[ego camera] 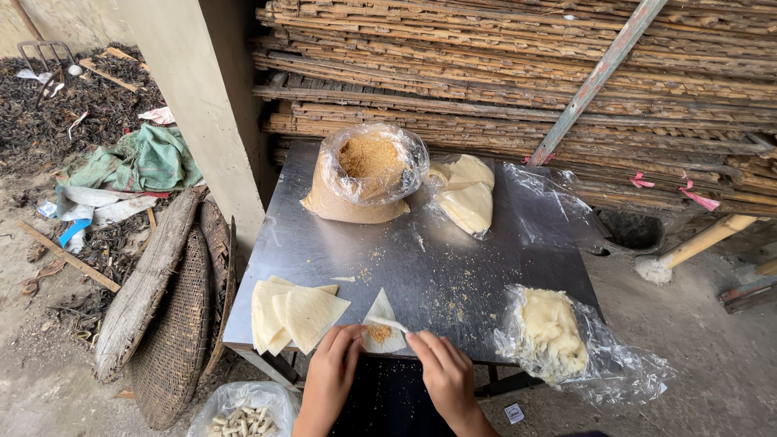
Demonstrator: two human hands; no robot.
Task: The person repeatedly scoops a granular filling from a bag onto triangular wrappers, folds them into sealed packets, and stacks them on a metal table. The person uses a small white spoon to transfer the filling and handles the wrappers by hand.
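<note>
Pinching with both hands, we hold a thin pale wrapper at the near edge of the metal surface: the left hand presses its left corner flat, while the right hand grips a folded flap over a small mound of brown crumb filling. We judge the sheet light, limp and easily torn, best taken at its edges, clear of the loose filling. Just left lies a stack of unfilled wrappers. Farther back stand an open bag of brown crumbs and a bag of more wrappers; a bag of pale dough sits to the right.
</note>
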